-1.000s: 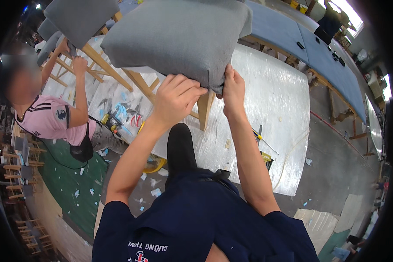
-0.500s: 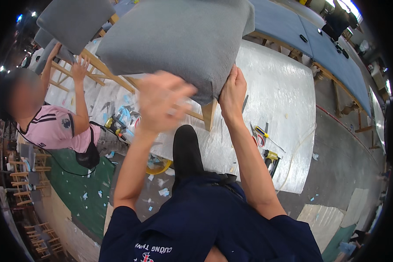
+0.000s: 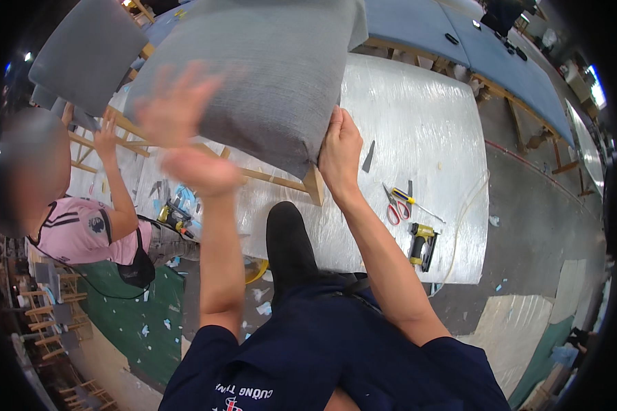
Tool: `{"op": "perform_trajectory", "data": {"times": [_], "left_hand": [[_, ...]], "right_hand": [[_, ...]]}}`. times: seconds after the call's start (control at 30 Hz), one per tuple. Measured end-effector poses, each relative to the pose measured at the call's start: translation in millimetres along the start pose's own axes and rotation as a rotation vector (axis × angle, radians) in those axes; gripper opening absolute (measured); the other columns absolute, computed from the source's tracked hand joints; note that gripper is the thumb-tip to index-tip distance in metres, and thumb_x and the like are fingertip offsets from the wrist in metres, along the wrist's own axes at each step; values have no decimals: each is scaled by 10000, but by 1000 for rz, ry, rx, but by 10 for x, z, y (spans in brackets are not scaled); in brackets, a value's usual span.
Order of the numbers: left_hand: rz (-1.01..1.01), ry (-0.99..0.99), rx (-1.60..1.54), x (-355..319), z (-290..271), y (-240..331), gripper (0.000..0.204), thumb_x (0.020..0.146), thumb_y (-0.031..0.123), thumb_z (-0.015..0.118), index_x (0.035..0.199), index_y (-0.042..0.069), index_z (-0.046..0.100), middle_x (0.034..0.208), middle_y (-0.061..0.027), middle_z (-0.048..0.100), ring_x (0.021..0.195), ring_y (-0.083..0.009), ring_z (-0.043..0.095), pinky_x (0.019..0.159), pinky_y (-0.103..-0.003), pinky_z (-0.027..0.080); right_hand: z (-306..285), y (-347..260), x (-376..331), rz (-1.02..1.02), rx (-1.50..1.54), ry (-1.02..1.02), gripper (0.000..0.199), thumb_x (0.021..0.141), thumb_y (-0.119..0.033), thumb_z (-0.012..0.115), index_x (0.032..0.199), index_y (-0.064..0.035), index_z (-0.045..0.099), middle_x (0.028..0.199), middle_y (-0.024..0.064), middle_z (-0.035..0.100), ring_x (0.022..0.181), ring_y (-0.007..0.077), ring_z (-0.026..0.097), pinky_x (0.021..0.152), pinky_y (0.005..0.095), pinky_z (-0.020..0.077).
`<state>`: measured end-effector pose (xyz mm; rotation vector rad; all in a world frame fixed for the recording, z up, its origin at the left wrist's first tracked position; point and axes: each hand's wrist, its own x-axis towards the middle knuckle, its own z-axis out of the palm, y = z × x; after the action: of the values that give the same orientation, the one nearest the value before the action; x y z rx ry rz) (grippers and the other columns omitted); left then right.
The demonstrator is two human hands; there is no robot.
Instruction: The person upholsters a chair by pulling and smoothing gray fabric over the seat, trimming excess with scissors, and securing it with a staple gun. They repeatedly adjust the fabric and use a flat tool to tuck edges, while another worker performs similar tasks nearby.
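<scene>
A chair [image 3: 253,89] with a grey fabric-covered seat and pale wooden legs stands in front of me on a table wrapped in clear film. At the seat's near right corner my right hand [image 3: 341,147] grips the fabric edge, thumb on the side and fingers curled partly out of sight behind it. The fabric is folded at that corner, just above a wooden leg [image 3: 313,185]. My left hand [image 3: 185,127] is blurred by motion over the seat's left front part, fingers apart and holding nothing; whether it touches the fabric I cannot tell.
On the film-wrapped table [image 3: 418,103] lie red-handled scissors [image 3: 396,209], a screwdriver [image 3: 415,203], a staple gun [image 3: 421,246] and a dark blade [image 3: 369,156]. At left a co-worker in a pink shirt [image 3: 82,229] handles another grey chair [image 3: 89,55]. Blue-topped tables [image 3: 487,55] stand behind.
My left hand has swept left, from the seat's front edge to its left part. The right hand keeps its grip at the corner. The whole view has shifted slightly.
</scene>
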<state>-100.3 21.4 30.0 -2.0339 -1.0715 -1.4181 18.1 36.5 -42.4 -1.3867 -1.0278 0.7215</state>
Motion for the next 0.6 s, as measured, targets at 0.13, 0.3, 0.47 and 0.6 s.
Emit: {"op": "perform_trajectory", "data": {"times": [0.13, 0.3, 0.47, 0.6], "left_hand": [[-94, -32, 38, -85, 252, 284, 732, 1102, 382, 125, 1144, 117, 805, 1231, -69, 774, 1266, -306, 651, 1211, -509, 331], [85, -182, -389, 204, -69, -80, 656, 1109, 353, 192, 1204, 90, 785, 1291, -109, 744, 1305, -293, 644, 1186, -483, 378], [209, -321, -110, 903, -328, -502, 475, 1115, 270, 314, 1363, 88, 676, 1418, -138, 657, 1356, -300, 598, 1199, -467, 376], [326, -486, 210, 633, 122, -133, 457, 1114, 233, 376, 1489, 74, 583, 1500, -155, 595, 1390, -312, 567, 1230, -470, 355]], "right_hand": [[81, 85, 49, -49, 34, 43, 411, 1143, -303, 438, 975, 25, 619, 784, 262, 654, 671, 386, 612, 663, 476, 479], [-11, 181, 122, -178, -12, 13, 421, 1153, -297, 423, 958, 29, 606, 758, 173, 606, 692, 256, 553, 665, 413, 467], [-21, 26, 105, -36, 4, -16, 468, 1171, -304, 388, 903, 42, 553, 710, 84, 509, 693, 154, 407, 648, 352, 417], [70, 42, 86, -84, 19, 13, 458, 1172, -303, 388, 900, 35, 537, 698, 74, 485, 671, 158, 395, 627, 352, 403]]}}
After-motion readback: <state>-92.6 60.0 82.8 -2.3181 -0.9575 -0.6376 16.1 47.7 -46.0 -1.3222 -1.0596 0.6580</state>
